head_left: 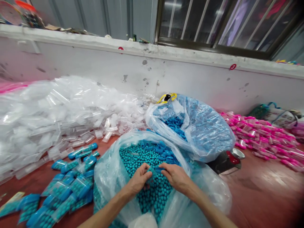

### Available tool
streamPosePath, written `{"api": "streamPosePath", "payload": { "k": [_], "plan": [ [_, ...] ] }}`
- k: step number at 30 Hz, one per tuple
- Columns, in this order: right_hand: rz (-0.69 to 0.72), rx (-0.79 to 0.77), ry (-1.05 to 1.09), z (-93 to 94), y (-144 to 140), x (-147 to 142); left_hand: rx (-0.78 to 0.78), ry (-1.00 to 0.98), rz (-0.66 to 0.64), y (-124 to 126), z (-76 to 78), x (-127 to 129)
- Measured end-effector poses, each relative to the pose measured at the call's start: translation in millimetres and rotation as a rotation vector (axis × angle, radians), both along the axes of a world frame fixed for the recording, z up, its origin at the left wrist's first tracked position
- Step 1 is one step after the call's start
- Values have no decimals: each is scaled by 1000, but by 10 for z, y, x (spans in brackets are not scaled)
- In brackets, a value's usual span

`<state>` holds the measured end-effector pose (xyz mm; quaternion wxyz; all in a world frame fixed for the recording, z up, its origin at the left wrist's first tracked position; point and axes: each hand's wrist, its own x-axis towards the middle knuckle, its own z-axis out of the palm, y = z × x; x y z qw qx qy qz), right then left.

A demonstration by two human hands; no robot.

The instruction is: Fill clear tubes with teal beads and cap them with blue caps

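Observation:
Over an open clear bag (106, 164) full of teal beads (155, 193), my two hands work close together. My left hand (140, 178) is closed around a small clear container with teal beads (152, 174), partly hidden by the fingers. A blue cap (160, 169) is pinched in my right hand (176, 178), just beside that container. Loose blue caps (166, 153) lie on the beads at the bag's upper right. To the left on the red floor is a pile of filled, blue-capped containers (63, 186).
A large heap of clear empty containers (59, 110) spreads along the wall at left. Behind the beads stands a blue-tinted bag (206, 126) of blue caps. Pink-capped containers (261, 136) are heaped at right, near a dark red item with a metal lid (237, 153).

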<state>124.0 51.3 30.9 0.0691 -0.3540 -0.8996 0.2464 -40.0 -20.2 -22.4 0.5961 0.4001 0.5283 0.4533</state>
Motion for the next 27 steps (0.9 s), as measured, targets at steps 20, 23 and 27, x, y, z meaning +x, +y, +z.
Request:
{"api": "streamPosePath", "payload": {
  "k": [20, 23, 27],
  "plan": [
    [-237, -290, 502, -172, -221, -223, 9, -157, 102, -141, 26, 113],
    [-249, -256, 533, -167, -227, -207, 26, -140, 88, -153, 36, 94],
    [-212, -122, 554, -199, -234, -177, 14, -148, 89, -167, 44, 69]
  ]
}}
